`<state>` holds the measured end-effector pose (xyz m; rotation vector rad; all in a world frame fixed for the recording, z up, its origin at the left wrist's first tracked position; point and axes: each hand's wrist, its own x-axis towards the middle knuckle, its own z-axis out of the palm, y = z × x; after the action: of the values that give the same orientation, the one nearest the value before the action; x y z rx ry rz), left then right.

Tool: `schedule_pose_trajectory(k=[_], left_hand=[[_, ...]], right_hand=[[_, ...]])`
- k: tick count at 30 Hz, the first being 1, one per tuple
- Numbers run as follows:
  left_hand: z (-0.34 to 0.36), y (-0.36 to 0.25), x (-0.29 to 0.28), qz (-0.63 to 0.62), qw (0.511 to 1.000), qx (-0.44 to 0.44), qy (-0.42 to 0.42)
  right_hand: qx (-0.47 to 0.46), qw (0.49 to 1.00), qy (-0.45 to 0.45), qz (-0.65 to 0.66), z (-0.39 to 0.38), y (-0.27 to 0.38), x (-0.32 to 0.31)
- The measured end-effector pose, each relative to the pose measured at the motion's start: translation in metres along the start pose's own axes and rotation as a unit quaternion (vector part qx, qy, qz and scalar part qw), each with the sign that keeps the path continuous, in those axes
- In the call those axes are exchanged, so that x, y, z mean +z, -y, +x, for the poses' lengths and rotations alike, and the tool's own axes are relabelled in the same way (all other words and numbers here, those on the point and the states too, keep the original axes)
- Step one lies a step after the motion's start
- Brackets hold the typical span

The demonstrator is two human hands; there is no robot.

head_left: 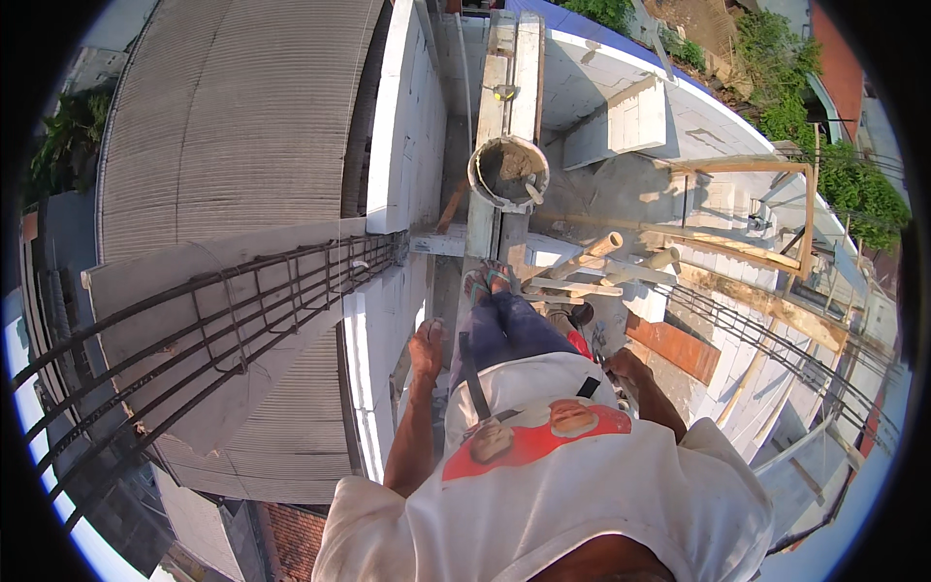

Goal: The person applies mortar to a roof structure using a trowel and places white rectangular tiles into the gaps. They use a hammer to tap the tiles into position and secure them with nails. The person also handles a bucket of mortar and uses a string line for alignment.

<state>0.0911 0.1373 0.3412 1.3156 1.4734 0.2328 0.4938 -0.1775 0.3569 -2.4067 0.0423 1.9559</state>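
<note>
Atop planks [482, 228], L hand [427, 347] low + fwd, loosely open, R hand [627, 367] out R, can't tell grip.

White short-sleeved shirt [592, 495] here, a bold red printed panel [524, 455] across it, two black straps [473, 378], dark blue trousers [524, 330], and green-strapped sandals [475, 288]!

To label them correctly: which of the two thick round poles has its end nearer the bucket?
The left pole: its round end is higher in the picture; the right pole ends lower and farther from the bucket.
</note>
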Motion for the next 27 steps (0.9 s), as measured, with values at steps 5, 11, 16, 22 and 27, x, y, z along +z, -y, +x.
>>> schedule_pose_trajectory(k=[5, 11, 16, 22, 27], left_hand=[[0.004, 0.000, -0.006, 0.013, 0.999, 0.030, 0.005], [0.007, -0.013, -0.024, -0.009, 0.997, 0.069, 0.033], [0.013, 0.005, -0.033, -0.029, 0.996, 0.072, 0.038], [0.023, 0.024, -0.035, -0.008, 0.991, 0.116, 0.060], [0.029, 0.040, -0.032, -0.055, 0.995, 0.056, 0.060]], right_hand=[[-0.038, 0.999, -0.011, 0.006, -0.001, -0.004, 0.012], [-0.115, 0.991, 0.036, 0.063, 0.058, -0.038, 0.022], [-0.084, 0.990, -0.086, -0.074, 0.023, 0.001, 0.033], [-0.240, 0.927, -0.148, -0.247, 0.027, -0.011, 0.046], [-0.155, 0.960, -0.116, -0.200, 0.026, -0.017, 0.045]])
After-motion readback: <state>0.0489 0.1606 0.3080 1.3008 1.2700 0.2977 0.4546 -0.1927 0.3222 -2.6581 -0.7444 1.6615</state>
